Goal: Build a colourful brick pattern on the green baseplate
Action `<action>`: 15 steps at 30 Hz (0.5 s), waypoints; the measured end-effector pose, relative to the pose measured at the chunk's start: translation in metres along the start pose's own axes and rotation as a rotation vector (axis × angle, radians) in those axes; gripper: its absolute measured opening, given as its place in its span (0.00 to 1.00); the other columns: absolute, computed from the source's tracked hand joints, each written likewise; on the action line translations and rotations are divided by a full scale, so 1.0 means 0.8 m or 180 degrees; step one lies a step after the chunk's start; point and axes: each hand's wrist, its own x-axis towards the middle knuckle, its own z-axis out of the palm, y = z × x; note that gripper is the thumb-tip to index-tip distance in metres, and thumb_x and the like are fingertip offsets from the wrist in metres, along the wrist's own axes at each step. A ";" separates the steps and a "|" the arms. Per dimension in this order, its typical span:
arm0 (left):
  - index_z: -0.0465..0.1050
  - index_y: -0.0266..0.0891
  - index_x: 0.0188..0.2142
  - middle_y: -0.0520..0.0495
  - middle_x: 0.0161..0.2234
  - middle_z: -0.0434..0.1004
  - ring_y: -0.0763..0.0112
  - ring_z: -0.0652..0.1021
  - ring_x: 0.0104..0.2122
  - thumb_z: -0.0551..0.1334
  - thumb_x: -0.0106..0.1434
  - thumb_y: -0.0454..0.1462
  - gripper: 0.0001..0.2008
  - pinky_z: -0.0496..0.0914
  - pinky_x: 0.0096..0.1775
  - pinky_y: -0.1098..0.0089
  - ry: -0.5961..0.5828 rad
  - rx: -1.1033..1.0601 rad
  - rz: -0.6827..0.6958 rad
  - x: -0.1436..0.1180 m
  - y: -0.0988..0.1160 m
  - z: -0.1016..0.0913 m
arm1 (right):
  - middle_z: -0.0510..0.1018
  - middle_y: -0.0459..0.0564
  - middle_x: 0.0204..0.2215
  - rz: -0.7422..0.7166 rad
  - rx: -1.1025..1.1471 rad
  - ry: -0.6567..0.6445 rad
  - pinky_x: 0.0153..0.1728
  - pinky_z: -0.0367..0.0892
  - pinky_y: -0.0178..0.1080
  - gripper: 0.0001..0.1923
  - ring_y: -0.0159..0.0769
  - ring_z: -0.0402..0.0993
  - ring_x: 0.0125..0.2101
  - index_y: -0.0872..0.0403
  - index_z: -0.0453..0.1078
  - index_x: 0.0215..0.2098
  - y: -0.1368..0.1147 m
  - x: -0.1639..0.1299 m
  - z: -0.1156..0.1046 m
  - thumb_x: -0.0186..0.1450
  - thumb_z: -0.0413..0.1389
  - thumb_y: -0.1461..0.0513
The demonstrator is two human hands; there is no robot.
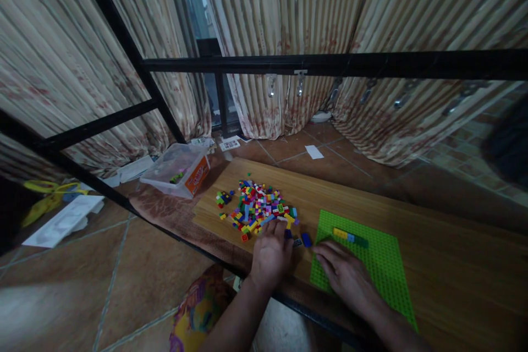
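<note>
A pile of small coloured bricks (259, 206) lies on the wooden table top (445, 253). My left hand (270, 256) rests palm down at the pile's near edge, fingertips touching the closest bricks; whether it holds one I cannot tell. A loose blue brick (306, 240) lies between my two hands. My right hand (344, 272) lies flat on the near left part of the green baseplate (381, 264), fingers apart. Just beyond its fingertips, a short row of yellow, blue and green bricks (350, 237) sits on the plate.
A clear plastic box with an orange label (177, 171) lies tilted on the floor left of the table. A black metal frame (330, 63) crosses above the table. Curtains hang behind. White papers and a yellow object lie on the tiled floor at left.
</note>
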 end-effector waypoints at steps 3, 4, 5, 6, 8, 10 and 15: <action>0.66 0.39 0.51 0.44 0.47 0.72 0.62 0.71 0.48 0.56 0.62 0.33 0.16 0.66 0.51 0.64 0.0163 0.0065 -0.0317 -0.012 -0.015 -0.021 | 0.75 0.49 0.41 -0.0058 0.0003 0.0138 0.45 0.68 0.41 0.11 0.36 0.72 0.42 0.49 0.70 0.42 -0.007 -0.001 0.005 0.69 0.46 0.63; 0.66 0.39 0.50 0.44 0.46 0.72 0.62 0.71 0.47 0.56 0.62 0.33 0.16 0.66 0.49 0.64 0.0188 0.0105 -0.0451 -0.017 -0.020 -0.028 | 0.75 0.49 0.42 -0.0079 0.0003 0.0190 0.46 0.68 0.41 0.11 0.37 0.71 0.43 0.49 0.70 0.43 -0.012 0.000 0.007 0.68 0.46 0.63; 0.67 0.39 0.49 0.44 0.45 0.72 0.63 0.72 0.46 0.56 0.61 0.33 0.15 0.67 0.48 0.65 0.0172 0.0131 -0.0569 -0.024 -0.025 -0.032 | 0.74 0.49 0.43 -0.0106 0.0005 0.0237 0.46 0.68 0.41 0.11 0.37 0.71 0.44 0.49 0.69 0.44 -0.018 0.003 0.009 0.68 0.47 0.63; 0.67 0.39 0.48 0.44 0.44 0.72 0.63 0.73 0.45 0.56 0.61 0.33 0.14 0.67 0.46 0.66 0.0138 0.0145 -0.0670 -0.031 -0.029 -0.035 | 0.74 0.49 0.44 -0.0142 0.0006 0.0274 0.47 0.67 0.41 0.12 0.37 0.71 0.44 0.49 0.69 0.45 -0.025 0.008 0.011 0.68 0.47 0.64; 0.68 0.40 0.45 0.45 0.42 0.73 0.66 0.74 0.42 0.57 0.60 0.33 0.13 0.67 0.43 0.69 -0.0014 0.0123 -0.0799 -0.045 -0.032 -0.034 | 0.73 0.50 0.45 -0.0223 0.0010 0.0311 0.48 0.67 0.42 0.13 0.38 0.69 0.45 0.49 0.68 0.47 -0.042 0.024 0.014 0.67 0.47 0.65; 0.68 0.40 0.43 0.47 0.40 0.73 0.67 0.75 0.39 0.58 0.59 0.34 0.11 0.67 0.39 0.71 -0.0236 0.0123 -0.0891 -0.057 -0.030 -0.027 | 0.72 0.50 0.45 -0.0276 0.0002 0.0271 0.49 0.66 0.43 0.13 0.39 0.68 0.46 0.50 0.68 0.48 -0.058 0.044 0.018 0.66 0.48 0.65; 0.67 0.40 0.42 0.46 0.37 0.75 0.64 0.76 0.39 0.59 0.58 0.37 0.11 0.65 0.39 0.69 -0.0625 0.0346 -0.1022 -0.063 -0.016 -0.016 | 0.72 0.51 0.42 -0.0273 -0.0178 -0.0049 0.49 0.65 0.45 0.14 0.41 0.66 0.46 0.51 0.69 0.46 -0.078 0.091 0.027 0.63 0.52 0.67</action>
